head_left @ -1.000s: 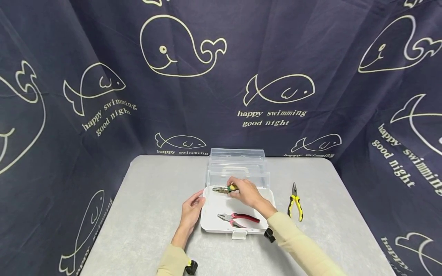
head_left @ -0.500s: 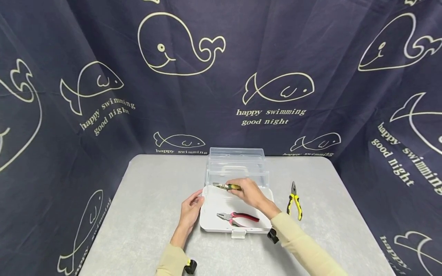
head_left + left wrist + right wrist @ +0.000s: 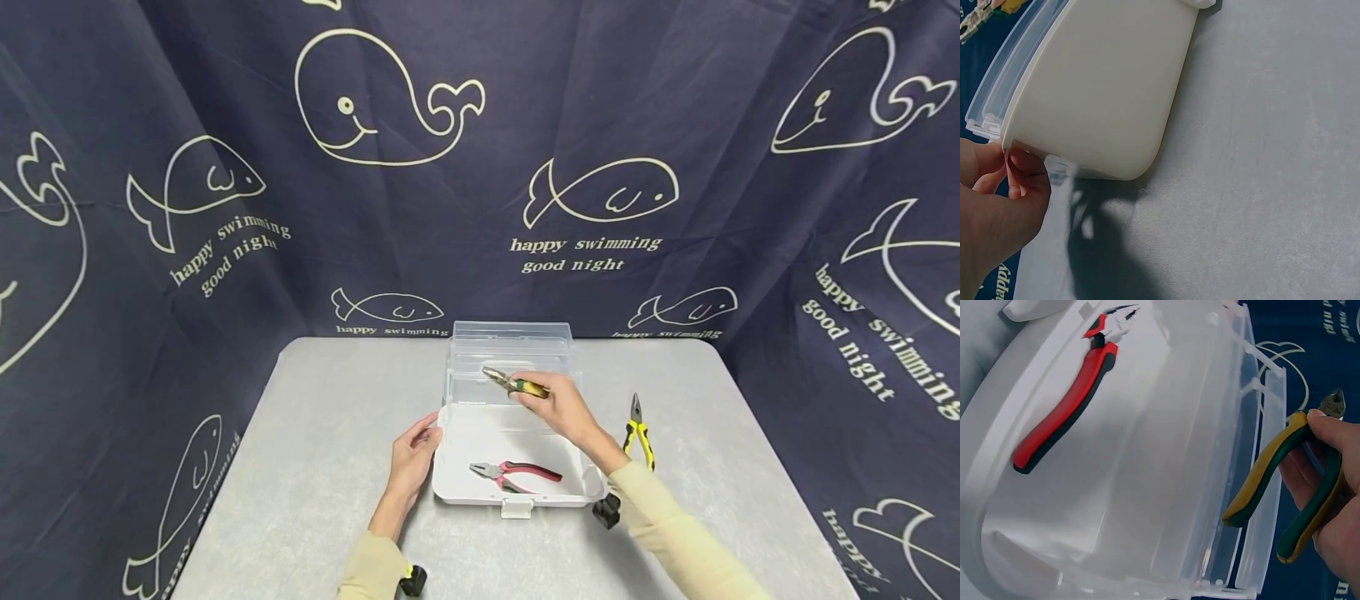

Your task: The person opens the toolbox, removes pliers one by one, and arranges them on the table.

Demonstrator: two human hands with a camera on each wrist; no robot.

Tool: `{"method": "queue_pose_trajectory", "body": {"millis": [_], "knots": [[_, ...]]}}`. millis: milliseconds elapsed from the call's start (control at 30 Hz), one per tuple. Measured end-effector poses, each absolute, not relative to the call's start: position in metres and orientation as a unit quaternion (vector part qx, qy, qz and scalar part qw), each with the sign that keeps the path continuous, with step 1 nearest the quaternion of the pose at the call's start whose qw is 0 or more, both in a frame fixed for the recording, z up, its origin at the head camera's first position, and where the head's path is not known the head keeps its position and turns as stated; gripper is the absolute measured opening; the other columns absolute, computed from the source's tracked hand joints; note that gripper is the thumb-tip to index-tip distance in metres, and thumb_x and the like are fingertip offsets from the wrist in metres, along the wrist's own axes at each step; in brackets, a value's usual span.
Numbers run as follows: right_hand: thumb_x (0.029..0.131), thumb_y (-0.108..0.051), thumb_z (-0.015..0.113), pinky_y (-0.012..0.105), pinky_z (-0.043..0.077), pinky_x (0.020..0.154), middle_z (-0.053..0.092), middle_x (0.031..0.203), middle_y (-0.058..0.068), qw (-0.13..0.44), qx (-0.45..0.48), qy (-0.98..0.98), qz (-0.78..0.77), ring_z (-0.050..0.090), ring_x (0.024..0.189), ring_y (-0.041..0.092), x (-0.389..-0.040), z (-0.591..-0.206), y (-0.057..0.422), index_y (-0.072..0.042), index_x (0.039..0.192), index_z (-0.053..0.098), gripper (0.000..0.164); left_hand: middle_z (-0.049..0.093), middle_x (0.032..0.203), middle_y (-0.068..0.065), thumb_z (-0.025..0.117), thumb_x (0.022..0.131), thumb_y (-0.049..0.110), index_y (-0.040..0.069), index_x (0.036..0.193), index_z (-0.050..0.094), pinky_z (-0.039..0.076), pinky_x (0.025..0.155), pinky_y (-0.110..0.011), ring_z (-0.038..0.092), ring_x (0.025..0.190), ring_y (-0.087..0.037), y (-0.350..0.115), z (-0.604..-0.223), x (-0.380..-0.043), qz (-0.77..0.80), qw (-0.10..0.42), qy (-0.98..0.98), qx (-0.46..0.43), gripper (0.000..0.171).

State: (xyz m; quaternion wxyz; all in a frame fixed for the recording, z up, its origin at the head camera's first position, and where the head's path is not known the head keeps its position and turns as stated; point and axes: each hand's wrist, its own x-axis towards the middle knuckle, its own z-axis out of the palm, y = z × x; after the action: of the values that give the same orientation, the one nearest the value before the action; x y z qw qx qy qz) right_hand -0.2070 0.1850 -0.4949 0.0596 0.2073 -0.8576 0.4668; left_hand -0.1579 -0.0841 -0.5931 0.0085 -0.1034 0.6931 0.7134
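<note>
My right hand (image 3: 558, 404) grips combination pliers with yellow-and-green handles (image 3: 1272, 462), held above the back of a white plastic tool box (image 3: 480, 500). Their metal jaws point left in the head view. Thumb and fingers of my left hand (image 3: 1007, 206) pinch the rim of the box at its left side. Lying in the box near its front is a second pair of pliers with red-and-black handles (image 3: 1069, 409), apart from both hands.
Clear stepped lid trays (image 3: 510, 342) stand raised at the back of the box. Yellow-and-black long-nose pliers (image 3: 636, 433) lie on the grey table (image 3: 330, 417) to the right. A dark printed cloth (image 3: 420, 217) hangs behind.
My right hand has lifted the yellow-and-green pliers up out of the box, and their tips now tilt upward. The left hand stays at the box's left rim.
</note>
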Motion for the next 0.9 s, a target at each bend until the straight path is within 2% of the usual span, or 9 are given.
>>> {"method": "queue_pose_trajectory", "body": {"millis": [133, 300, 567, 667, 767, 900], "knots": [[0.089, -0.012, 0.081, 0.026, 0.055, 0.070, 0.076, 0.109, 0.010, 0.064, 0.178, -0.855, 0.483, 0.067, 0.083, 0.016, -0.207, -0.492, 0.195, -0.010, 0.116, 0.078, 0.028, 0.067, 0.117, -0.016, 0.066, 0.101, 0.011, -0.001, 0.138, 0.062, 0.052, 0.078, -0.018, 0.063, 0.092, -0.007, -0.084, -0.593, -0.158, 0.711, 0.010, 0.695, -0.104, 0.039], [0.089, -0.016, 0.082, 0.026, 0.056, 0.074, 0.074, 0.118, 0.014, 0.060, 0.144, -0.848, 0.506, 0.068, 0.090, 0.018, -0.206, -0.489, 0.209, -0.008, 0.122, 0.075, 0.034, 0.066, 0.119, -0.019, 0.064, 0.102, 0.009, -0.002, 0.140, 0.060, 0.052, 0.077, -0.021, 0.063, 0.094, -0.013, -0.085, -0.592, -0.157, 0.716, 0.014, 0.691, -0.099, 0.040], [0.091, -0.012, 0.080, 0.022, 0.057, 0.074, 0.074, 0.110, 0.021, 0.042, 0.080, -0.817, 0.569, 0.069, 0.084, 0.009, -0.205, -0.489, 0.232, 0.002, 0.126, 0.071, 0.039, 0.067, 0.116, -0.015, 0.065, 0.101, 0.010, 0.001, 0.138, 0.063, 0.052, 0.079, -0.021, 0.063, 0.094, -0.012, -0.084, -0.593, -0.157, 0.710, 0.011, 0.697, -0.104, 0.038], [0.092, -0.013, 0.079, 0.025, 0.059, 0.077, 0.075, 0.107, 0.015, 0.024, 0.045, -0.802, 0.595, 0.070, 0.084, 0.006, -0.203, -0.489, 0.242, 0.005, 0.130, 0.067, 0.044, 0.067, 0.115, -0.014, 0.066, 0.101, 0.011, 0.003, 0.137, 0.065, 0.052, 0.079, -0.020, 0.063, 0.094, -0.011, -0.085, -0.593, -0.157, 0.709, 0.009, 0.697, -0.107, 0.037], [0.093, -0.013, 0.078, 0.029, 0.060, 0.080, 0.074, 0.101, 0.004, 0.013, 0.010, -0.779, 0.627, 0.072, 0.085, 0.006, -0.201, -0.491, 0.253, 0.007, 0.133, 0.064, 0.047, 0.067, 0.116, -0.015, 0.066, 0.101, 0.011, 0.003, 0.137, 0.065, 0.052, 0.079, -0.020, 0.063, 0.095, -0.011, -0.085, -0.593, -0.157, 0.706, 0.009, 0.700, -0.108, 0.037], [0.093, -0.010, 0.077, 0.032, 0.060, 0.082, 0.058, 0.082, -0.006, 0.018, -0.024, -0.741, 0.671, 0.073, 0.085, 0.007, -0.198, -0.496, 0.269, 0.012, 0.134, 0.059, 0.050, 0.067, 0.119, -0.017, 0.066, 0.101, 0.011, 0.001, 0.138, 0.063, 0.052, 0.080, -0.019, 0.063, 0.096, -0.011, -0.085, -0.592, -0.157, 0.709, 0.010, 0.697, -0.106, 0.038]]}}
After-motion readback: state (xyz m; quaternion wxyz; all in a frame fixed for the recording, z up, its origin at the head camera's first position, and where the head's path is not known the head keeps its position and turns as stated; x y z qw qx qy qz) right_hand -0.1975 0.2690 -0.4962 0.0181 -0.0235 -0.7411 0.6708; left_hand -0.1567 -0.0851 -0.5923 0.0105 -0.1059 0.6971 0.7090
